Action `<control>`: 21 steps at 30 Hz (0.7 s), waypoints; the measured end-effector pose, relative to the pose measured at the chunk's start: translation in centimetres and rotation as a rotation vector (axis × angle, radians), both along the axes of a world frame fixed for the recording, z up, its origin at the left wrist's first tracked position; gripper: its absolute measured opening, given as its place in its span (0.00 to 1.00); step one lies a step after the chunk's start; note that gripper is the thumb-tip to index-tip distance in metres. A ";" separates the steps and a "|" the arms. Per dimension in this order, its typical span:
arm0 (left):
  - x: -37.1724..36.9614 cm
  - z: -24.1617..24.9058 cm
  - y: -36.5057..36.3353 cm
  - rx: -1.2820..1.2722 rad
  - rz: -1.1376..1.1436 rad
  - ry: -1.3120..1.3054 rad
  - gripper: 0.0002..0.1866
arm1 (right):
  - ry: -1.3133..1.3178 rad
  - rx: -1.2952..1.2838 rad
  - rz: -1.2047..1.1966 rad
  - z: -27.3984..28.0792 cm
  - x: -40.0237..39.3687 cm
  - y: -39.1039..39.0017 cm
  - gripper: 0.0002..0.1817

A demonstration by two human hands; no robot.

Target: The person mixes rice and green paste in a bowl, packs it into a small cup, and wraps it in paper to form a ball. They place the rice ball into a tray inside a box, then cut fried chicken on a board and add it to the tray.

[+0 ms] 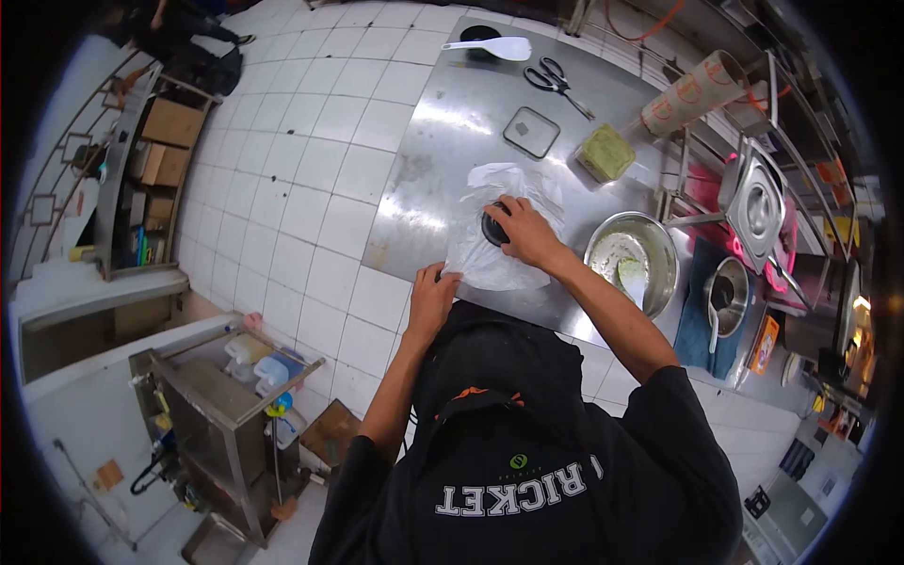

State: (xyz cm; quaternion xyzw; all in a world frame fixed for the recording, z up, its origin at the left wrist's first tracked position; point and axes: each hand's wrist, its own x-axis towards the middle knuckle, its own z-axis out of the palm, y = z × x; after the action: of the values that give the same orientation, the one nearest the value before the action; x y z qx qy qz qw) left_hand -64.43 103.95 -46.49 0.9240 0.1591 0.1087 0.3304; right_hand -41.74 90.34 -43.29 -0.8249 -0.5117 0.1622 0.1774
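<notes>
A crumpled, see-through white plastic bag (499,273) lies on the steel table in front of me. My right hand (523,231) reaches over its middle, with its fingers curled round a black round object (493,226). The palm hides part of that object, so its exact kind does not show. At the bag's near left corner, my left hand (435,294) has its fingertips closed on the plastic edge. To the right of the bag stands a steel bowl (665,250) with green residue and a pale scraper-like piece (633,280) inside.
On the steel table (405,179) are scissors (549,77), a white paddle (504,47), a rectangular lid (531,132) and a container of green food (605,153). A metal rack (678,198) borders the right. Beyond the left edge lies tiled floor (311,198).
</notes>
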 end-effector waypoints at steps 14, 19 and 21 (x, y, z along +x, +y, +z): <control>0.0 1.5 3.7 -0.064 -0.114 0.008 0.16 | 0.028 -0.012 -0.100 2.6 -1.3 0.4 0.42; 0.5 2.0 6.5 -0.105 -0.278 0.074 0.13 | 0.051 -0.017 -0.177 5.0 -1.6 1.4 0.39; -0.2 1.9 7.4 -0.118 -0.316 0.093 0.13 | 0.186 0.037 -0.277 8.9 -1.1 2.3 0.39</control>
State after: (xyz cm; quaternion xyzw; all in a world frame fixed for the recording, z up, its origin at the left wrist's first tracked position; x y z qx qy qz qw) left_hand -64.59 111.32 -44.55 0.9205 0.0329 0.0030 0.3893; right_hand -42.87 92.59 -34.41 -0.8655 -0.3775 0.2024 0.2598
